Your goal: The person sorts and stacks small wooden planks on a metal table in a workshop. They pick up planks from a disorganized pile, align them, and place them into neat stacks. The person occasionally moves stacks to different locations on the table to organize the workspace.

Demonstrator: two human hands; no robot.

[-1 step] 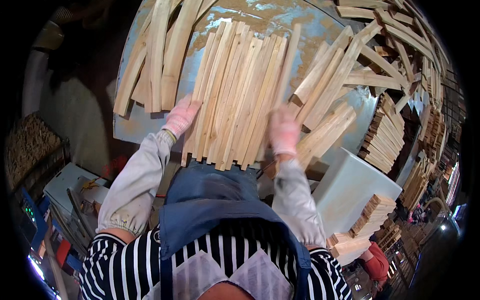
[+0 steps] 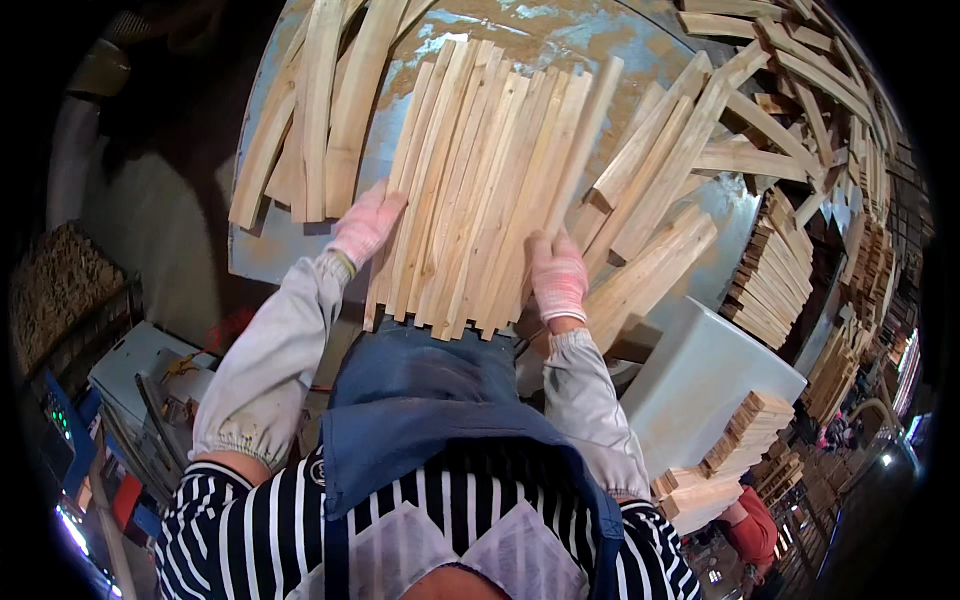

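Looks like a moment for squaring up the row of wooden slats [image 2: 470,190], laid side by side on the blue-grey table [image 2: 265,258], near ends just beside the blue apron [image 2: 420,375]. Brace with the pink-gloved left hand [image 2: 366,222], laid along the row's left flank with fingers extended, touching the wood rather than clamped around any piece. Treat that palm as a fixed fence.

Press inward with the pink-gloved right hand [image 2: 558,275], placed at the near part of the row's right flank; cannot tell whether closed on a slat or merely pushing, given fingers bent and partly hidden. Mind the rightmost slat [image 2: 588,140], angled slightly away at the row's far end. Turn parallel to the row before squeezing, or risk leaving a wedge-shaped gap. Push low and level, so as not to pop middle pieces upward. Spread some pressure toward the row's far half too. Even out the stepped ends, far and near, with light taps rather than one hard shove.

Avoid catching the loose boards [image 2: 675,165] to the right of the row or the wider planks [image 2: 357,110] to the left. Brush aside the sawdust [image 2: 545,48] beyond the row's far end if grit hinders sliding.
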